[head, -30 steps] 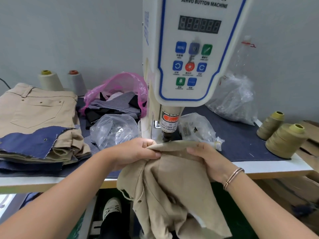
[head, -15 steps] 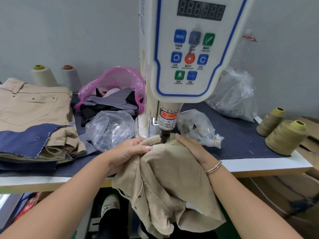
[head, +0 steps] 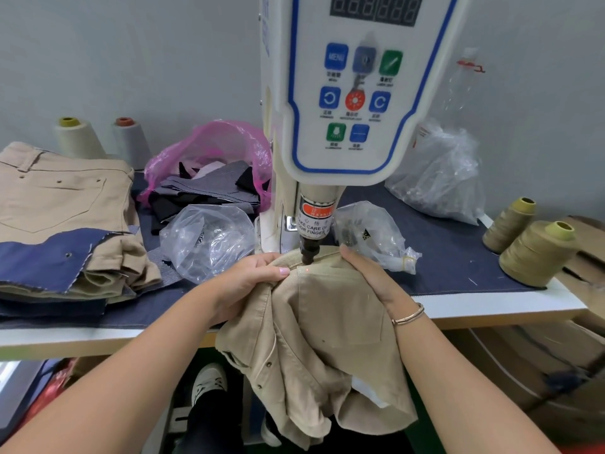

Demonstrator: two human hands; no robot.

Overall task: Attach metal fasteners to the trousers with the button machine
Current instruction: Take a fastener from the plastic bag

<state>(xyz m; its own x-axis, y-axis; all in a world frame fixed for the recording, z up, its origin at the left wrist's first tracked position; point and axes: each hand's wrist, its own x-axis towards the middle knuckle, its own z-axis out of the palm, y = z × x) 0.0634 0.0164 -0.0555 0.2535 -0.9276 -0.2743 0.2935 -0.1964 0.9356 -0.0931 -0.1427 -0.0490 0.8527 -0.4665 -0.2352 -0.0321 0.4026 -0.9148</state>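
Beige trousers (head: 330, 326) hang off the table's front edge, their top edge pushed under the white button machine (head: 343, 93). The machine's dark punch tip (head: 308, 255) sits on the cloth near a pocket corner, where a small red light dot shows. My left hand (head: 248, 280) grips bunched cloth just left of the punch. My right hand (head: 370, 273) holds the cloth's edge to the right of the punch, thumb on top. Small metal fasteners dot the hanging part of the trousers.
A stack of beige trousers (head: 62, 204) with blue denim pieces lies at left. Clear bags (head: 206, 240) (head: 370, 234) flank the machine's base, a pink bag of fabric scraps (head: 209, 172) behind. Thread cones stand at back left (head: 78, 136) and right (head: 537, 253). Cardboard boxes sit at right.
Both hands pushed the trousers' top edge forward under the punch. The punch tip now rests on the cloth; a second ago the cloth was held in front of it.
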